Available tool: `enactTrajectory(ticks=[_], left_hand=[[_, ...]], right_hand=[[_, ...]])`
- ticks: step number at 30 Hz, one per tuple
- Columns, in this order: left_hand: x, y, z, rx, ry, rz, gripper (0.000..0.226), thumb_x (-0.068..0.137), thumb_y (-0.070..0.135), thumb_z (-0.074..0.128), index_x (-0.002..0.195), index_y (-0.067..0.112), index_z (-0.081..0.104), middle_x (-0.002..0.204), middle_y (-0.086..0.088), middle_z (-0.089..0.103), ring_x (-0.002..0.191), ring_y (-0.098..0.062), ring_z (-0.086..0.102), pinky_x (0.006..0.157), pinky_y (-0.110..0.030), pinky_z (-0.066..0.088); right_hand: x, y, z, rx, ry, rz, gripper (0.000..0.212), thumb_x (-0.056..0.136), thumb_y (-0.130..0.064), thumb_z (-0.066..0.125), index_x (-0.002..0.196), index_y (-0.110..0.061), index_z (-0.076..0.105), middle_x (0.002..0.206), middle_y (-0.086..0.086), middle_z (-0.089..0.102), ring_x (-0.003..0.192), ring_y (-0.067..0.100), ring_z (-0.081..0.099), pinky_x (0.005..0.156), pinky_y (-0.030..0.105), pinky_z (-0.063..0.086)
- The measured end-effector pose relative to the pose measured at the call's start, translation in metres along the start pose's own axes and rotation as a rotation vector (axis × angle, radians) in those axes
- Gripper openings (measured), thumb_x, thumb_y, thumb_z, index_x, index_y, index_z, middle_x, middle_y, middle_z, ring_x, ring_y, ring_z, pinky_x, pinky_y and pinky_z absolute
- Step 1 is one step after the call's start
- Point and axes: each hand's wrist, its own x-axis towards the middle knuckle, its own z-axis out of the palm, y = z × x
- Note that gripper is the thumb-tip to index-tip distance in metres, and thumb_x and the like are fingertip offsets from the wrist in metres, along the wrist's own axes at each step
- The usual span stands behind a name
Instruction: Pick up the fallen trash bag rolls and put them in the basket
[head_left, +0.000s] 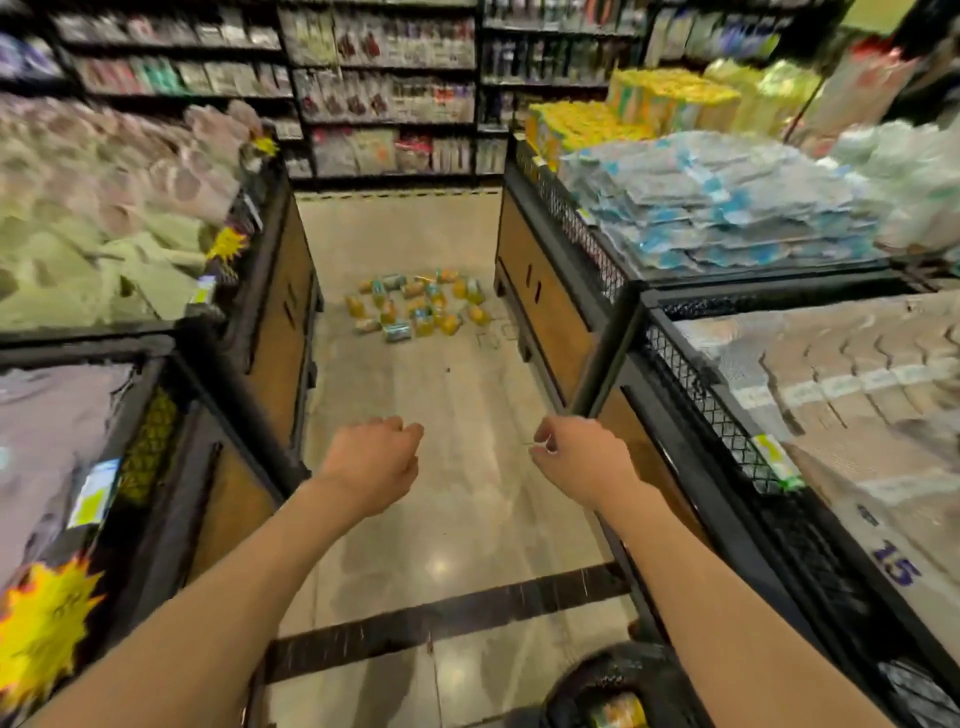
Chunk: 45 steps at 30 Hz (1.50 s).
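Several yellow and teal trash bag rolls (418, 306) lie scattered on the aisle floor, well ahead of me. My left hand (371, 457) is stretched forward over the floor with its fingers curled into a fist, holding nothing. My right hand (571, 448) is stretched forward beside it, fingers curled in, and I see nothing in it. Both hands are far short of the pile. The rim of a black basket (597, 670) shows at the bottom edge under my right forearm, with something yellow (621, 712) inside it.
Black-framed display bins line the aisle: folded cloths (88, 249) on the left, packs of blue-and-white goods (727, 208) and beige packs (857, 374) on the right. Shelving (384, 88) closes the far end. A dark stripe (441, 618) crosses the tiled floor.
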Motion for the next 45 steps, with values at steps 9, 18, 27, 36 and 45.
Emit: enactTrajectory(ticks=[9,18,27,36,45], left_hand=[[0.048,-0.093,-0.020,-0.073,0.048,-0.128,0.024,0.095,0.037,0.044,0.106,0.017,0.053,0.100,-0.005,0.062,0.090,-0.029,0.062,0.068,-0.038,0.053],[0.170,-0.158,-0.014,-0.048,0.000,-0.183,0.023,0.097,0.036,0.043,0.107,0.017,0.052,0.101,-0.006,0.063,0.092,-0.029,0.062,0.073,-0.039,0.053],[0.331,-0.209,-0.018,-0.083,-0.026,-0.279,0.029,0.096,0.039,0.043,0.114,0.019,0.053,0.106,-0.005,0.063,0.097,-0.028,0.062,0.075,-0.038,0.053],[0.456,-0.286,-0.006,-0.081,-0.055,-0.315,0.032,0.092,0.042,0.043,0.115,0.021,0.052,0.110,-0.002,0.063,0.098,-0.026,0.062,0.075,-0.039,0.054],[0.596,-0.379,0.021,-0.133,-0.081,-0.249,0.032,0.092,0.041,0.042,0.115,0.021,0.052,0.113,-0.004,0.063,0.104,-0.027,0.062,0.077,-0.037,0.052]], right_hand=[[0.108,-0.095,-0.006,-0.064,-0.036,-0.097,0.031,0.097,-0.045,0.054,0.120,-0.026,0.062,0.115,-0.003,0.068,0.101,0.020,0.063,0.081,0.037,0.055],[0.269,-0.121,-0.017,-0.074,-0.095,-0.169,0.031,0.095,-0.046,0.056,0.118,-0.027,0.064,0.118,-0.001,0.068,0.107,0.023,0.062,0.083,0.037,0.053],[0.456,-0.095,-0.040,-0.073,-0.148,-0.170,0.034,0.093,-0.051,0.055,0.119,-0.031,0.062,0.114,-0.003,0.068,0.104,0.020,0.063,0.081,0.036,0.052],[0.600,-0.093,-0.028,-0.035,-0.218,-0.152,0.032,0.088,-0.050,0.058,0.112,-0.029,0.061,0.111,0.000,0.067,0.103,0.022,0.062,0.085,0.040,0.055],[0.740,-0.116,-0.045,-0.125,-0.226,-0.069,0.036,0.093,-0.047,0.055,0.123,-0.028,0.061,0.116,-0.002,0.068,0.103,0.021,0.064,0.080,0.034,0.053]])
